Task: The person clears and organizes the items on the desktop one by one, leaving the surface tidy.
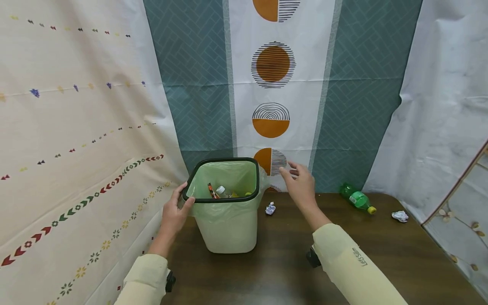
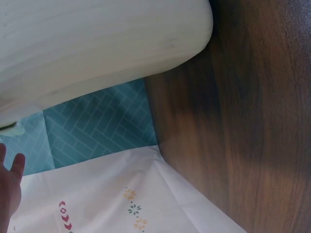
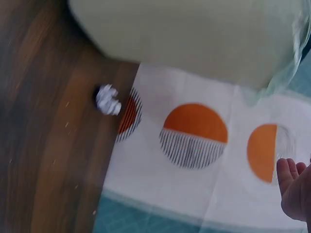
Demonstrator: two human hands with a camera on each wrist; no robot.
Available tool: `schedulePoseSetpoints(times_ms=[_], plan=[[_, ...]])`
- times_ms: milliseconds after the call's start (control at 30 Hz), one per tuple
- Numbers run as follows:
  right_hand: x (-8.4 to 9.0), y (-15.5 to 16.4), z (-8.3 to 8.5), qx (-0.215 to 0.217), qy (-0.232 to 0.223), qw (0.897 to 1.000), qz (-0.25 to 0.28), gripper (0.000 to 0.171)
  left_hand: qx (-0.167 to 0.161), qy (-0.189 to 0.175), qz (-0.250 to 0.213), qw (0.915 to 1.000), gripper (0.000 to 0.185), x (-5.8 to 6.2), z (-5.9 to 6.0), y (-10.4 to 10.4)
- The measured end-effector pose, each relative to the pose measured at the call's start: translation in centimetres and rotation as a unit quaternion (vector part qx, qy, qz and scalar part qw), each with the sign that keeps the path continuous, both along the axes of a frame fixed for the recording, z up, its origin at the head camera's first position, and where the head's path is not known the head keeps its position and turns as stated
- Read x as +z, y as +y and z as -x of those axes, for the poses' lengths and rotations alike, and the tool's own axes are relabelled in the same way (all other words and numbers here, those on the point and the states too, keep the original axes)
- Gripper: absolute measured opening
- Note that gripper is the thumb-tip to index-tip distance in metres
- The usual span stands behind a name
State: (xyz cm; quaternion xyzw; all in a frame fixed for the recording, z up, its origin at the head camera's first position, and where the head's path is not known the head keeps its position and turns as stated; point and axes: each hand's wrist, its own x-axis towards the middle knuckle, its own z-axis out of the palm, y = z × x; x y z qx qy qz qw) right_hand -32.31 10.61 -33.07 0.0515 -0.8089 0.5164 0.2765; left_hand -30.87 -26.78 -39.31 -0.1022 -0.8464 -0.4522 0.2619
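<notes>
A pale bin (image 1: 228,231) stands upright on the table, lined with a translucent green bag (image 1: 217,173) under its black rim (image 1: 225,159). Inside the bin lie a clear bottle with a white cap (image 1: 222,192), an orange-and-black item (image 1: 212,190) and some yellow bits. My left hand (image 1: 174,214) is at the near left corner of the rim, thumb and fingers spread around it. The left wrist view shows only part of that hand (image 2: 9,189), fingers extended. Right of the bin, my right hand (image 1: 302,186) is raised with fingers apart, holding nothing.
Crumpled paper (image 1: 270,208) lies just right of the bin. Farther right are a green bottle with a yellow cap (image 1: 357,198) and another paper ball (image 1: 400,216) near the right edge of the brown table (image 1: 289,262). Patterned cloths (image 1: 202,84) hang behind and at both sides.
</notes>
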Motion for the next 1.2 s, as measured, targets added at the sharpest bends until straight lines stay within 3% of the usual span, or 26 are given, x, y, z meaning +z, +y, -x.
schedulePoseSetpoints(times_ms=[600, 933, 1200], plan=[[-4.4, 10.8, 0.7, -0.074, -0.007, 0.995, -0.073, 0.054, 0.004, 0.009, 0.002, 1.0000, 0.056, -0.1, -0.1, 0.0], [-7.2, 19.2, -0.8, -0.124, -0.067, 0.985, -0.099, 0.061, -0.010, 0.006, 0.011, 0.9999, 0.057, 0.2, 0.0, 0.4], [-10.9, 25.3, -1.4, -0.166, -0.086, 0.973, -0.132, 0.057, 0.001, 0.007, 0.008, 0.9999, 0.057, 0.2, -0.2, 0.3]])
